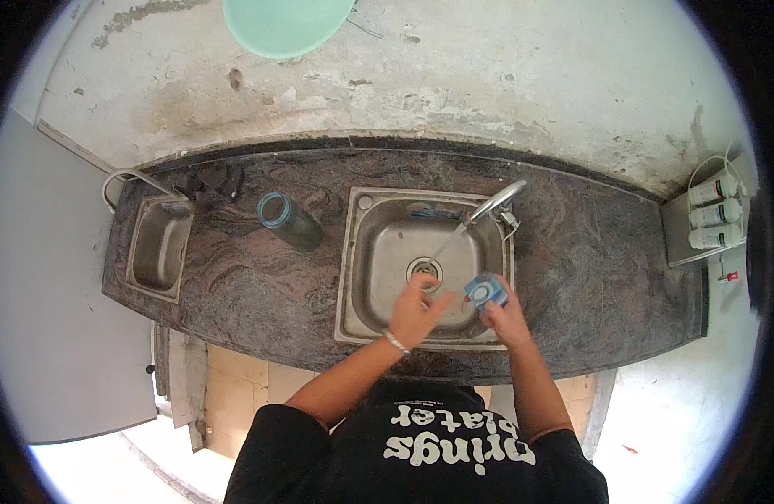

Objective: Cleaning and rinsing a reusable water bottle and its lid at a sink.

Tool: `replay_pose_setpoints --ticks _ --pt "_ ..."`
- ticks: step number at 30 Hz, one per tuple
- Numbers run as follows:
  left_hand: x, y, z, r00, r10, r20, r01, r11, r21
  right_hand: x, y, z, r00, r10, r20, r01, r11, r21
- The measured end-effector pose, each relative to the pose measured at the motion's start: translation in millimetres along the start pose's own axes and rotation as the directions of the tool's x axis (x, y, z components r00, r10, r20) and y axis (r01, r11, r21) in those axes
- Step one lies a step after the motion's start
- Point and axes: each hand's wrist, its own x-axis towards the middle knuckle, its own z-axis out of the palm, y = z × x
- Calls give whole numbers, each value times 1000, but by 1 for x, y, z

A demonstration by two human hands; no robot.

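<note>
My right hand (508,321) grips a blue bottle lid (482,291) with a pale ring on it, over the right front part of the steel sink (346,277). My left hand (413,317) is over the sink near the drain (424,274), empty, thumb and fingers apart and slightly blurred. From the curved tap (498,200) a stream of water runs down toward the drain, just beyond my left fingertips. On the counter to the left of the sink, a dark bluish bottle (296,227) stands with its mouth uncovered.
A smaller steel sink (162,244) with its own thin tap (128,174) is set into the left end of the dark stone counter (252,290). White filter cartridges (713,212) hang at the right wall. A pale green basin (288,25) is against the stained back wall.
</note>
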Motion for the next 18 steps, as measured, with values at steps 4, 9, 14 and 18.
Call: replay_pose_setpoints --ticks 4,9,14,18 --pt "-4 -48 -71 740 190 -645 -108 981 164 -18 -70 8 948 -315 44 252 830 497" --pt "41 -75 -171 562 41 -826 73 992 99 23 -42 -9 879 -433 198 371 884 283" --pt "79 -75 -197 655 55 -753 61 990 125 45 49 -15 978 -132 -162 -34 662 -748" --pt "83 -87 -220 802 38 -596 -17 999 41 35 21 -14 939 115 -326 -196 953 -230"
